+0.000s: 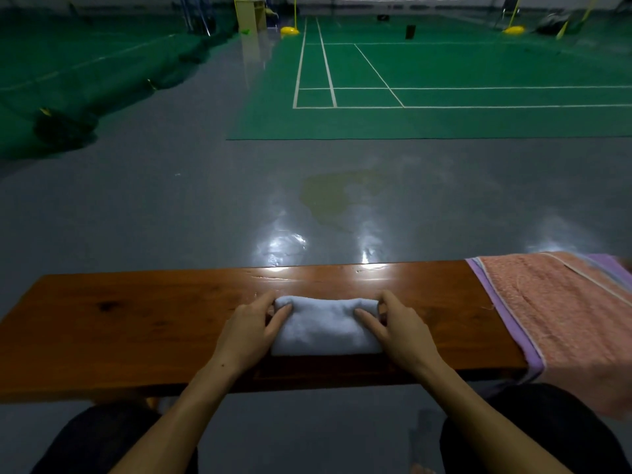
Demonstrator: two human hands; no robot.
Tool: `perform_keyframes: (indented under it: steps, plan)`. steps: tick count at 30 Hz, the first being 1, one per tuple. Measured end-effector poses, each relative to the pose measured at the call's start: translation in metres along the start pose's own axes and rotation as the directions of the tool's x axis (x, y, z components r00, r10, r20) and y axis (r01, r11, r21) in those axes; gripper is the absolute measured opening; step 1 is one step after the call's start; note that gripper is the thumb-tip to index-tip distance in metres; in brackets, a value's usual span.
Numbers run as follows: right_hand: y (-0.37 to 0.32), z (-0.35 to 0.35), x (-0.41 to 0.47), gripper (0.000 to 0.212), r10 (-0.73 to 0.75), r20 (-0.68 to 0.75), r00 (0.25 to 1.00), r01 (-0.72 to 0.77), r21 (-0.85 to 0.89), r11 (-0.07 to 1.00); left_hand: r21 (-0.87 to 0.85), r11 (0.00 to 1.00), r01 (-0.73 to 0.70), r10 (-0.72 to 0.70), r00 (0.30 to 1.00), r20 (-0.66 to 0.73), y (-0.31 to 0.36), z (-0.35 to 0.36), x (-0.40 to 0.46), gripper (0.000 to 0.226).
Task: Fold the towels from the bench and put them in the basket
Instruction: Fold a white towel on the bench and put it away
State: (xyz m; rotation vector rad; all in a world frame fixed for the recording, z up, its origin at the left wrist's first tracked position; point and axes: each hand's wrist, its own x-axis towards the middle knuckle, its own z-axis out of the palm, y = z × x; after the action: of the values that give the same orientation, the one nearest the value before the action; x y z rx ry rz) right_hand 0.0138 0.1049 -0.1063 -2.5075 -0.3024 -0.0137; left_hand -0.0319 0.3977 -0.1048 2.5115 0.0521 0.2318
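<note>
A small white towel (325,325), folded into a compact rectangle, lies in the middle of the wooden bench (136,319). My left hand (251,331) holds its left end, thumb on top and fingers curled round the far edge. My right hand (398,328) grips the right end the same way. A pink towel (561,313) lies spread over a purple towel (506,313) across the bench's right end, hanging over the near edge. No basket is in view.
The bench runs left to right in front of my knees (102,439). Beyond it lies glossy grey floor (205,200), then a green badminton court (444,80) with yellow net posts. A dark bundle of netting (61,128) lies at the far left.
</note>
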Motion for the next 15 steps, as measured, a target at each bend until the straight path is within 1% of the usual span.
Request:
perform_keyframes:
  steps: [2, 5, 7, 10, 12, 13, 15]
  plan:
    - [-0.002, 0.003, 0.004, 0.035, 0.052, 0.021, 0.998, -0.052, -0.009, 0.999, 0.051, 0.998, 0.042, -0.041, 0.999, -0.013, 0.001, 0.004, 0.001, 0.032]
    - [0.000, 0.009, 0.012, 0.045, 0.142, 0.031, 0.989, -0.141, -0.041, 0.989, 0.226, 0.971, 0.082, -0.079, 0.997, -0.024, 0.003, 0.011, 0.002, 0.033]
    - [0.000, 0.012, 0.016, 0.050, 0.213, 0.023, 0.977, -0.211, -0.063, 0.975, 0.311, 0.947, 0.087, -0.081, 0.996, -0.033, 0.007, 0.015, 0.002, 0.031]
    - [-0.001, 0.012, 0.017, 0.059, 0.276, -0.003, 0.961, -0.273, -0.136, 0.952, 0.330, 0.941, 0.079, -0.060, 0.996, -0.068, 0.009, 0.014, 0.004, 0.023]
    - [-0.004, 0.010, 0.014, 0.056, 0.242, -0.061, 0.968, -0.250, -0.207, 0.946, 0.324, 0.945, 0.051, -0.009, 0.991, -0.132, 0.012, 0.010, 0.004, 0.018]
    - [-0.007, 0.010, 0.013, 0.052, 0.183, -0.117, 0.976, -0.206, -0.237, 0.949, 0.324, 0.946, 0.014, 0.041, 0.986, -0.163, 0.013, 0.010, 0.005, 0.020]
    - [-0.014, 0.008, 0.011, 0.046, -0.011, -0.229, 0.973, -0.059, -0.295, 0.954, 0.332, 0.937, -0.107, 0.173, 0.969, -0.174, 0.018, 0.012, 0.004, 0.028]
